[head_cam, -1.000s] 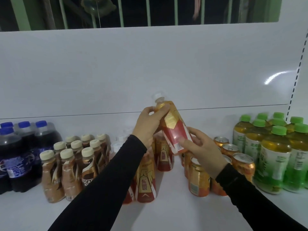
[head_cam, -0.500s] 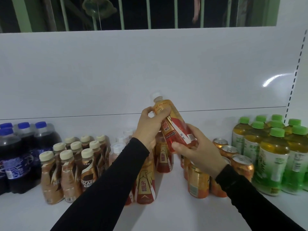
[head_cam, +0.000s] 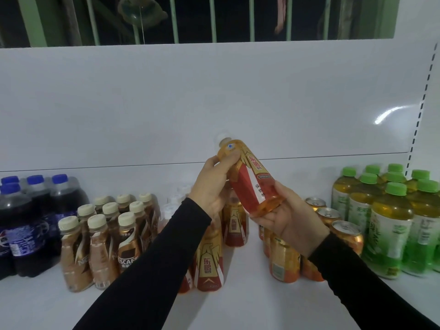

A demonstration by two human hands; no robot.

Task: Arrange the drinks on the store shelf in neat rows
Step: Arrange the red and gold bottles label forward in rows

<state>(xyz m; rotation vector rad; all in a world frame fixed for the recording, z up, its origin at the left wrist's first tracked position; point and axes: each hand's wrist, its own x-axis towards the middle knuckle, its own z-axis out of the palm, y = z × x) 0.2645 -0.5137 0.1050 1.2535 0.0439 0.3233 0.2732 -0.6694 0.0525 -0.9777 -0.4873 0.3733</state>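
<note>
- Held up between both hands above the white store shelf (head_cam: 238,306): a red-and-gold labelled plastic drink bottle (head_cam: 250,179), tilted, white cap up and away.
- Left hand (head_cam: 212,184) wrapped round the bottle's shoulder; right hand (head_cam: 292,215) cupping and gripping its base.
- Beneath the hands: more red-and-gold bottles (head_cam: 209,263) standing on the shelf.
- Left of the left hand: cream-capped brown coffee bottles (head_cam: 104,244), then dark cola bottles with blue caps (head_cam: 31,222).
- Right of the right hand: orange-gold cans (head_cam: 284,258), then green-capped tea bottles (head_cam: 390,225).
</note>
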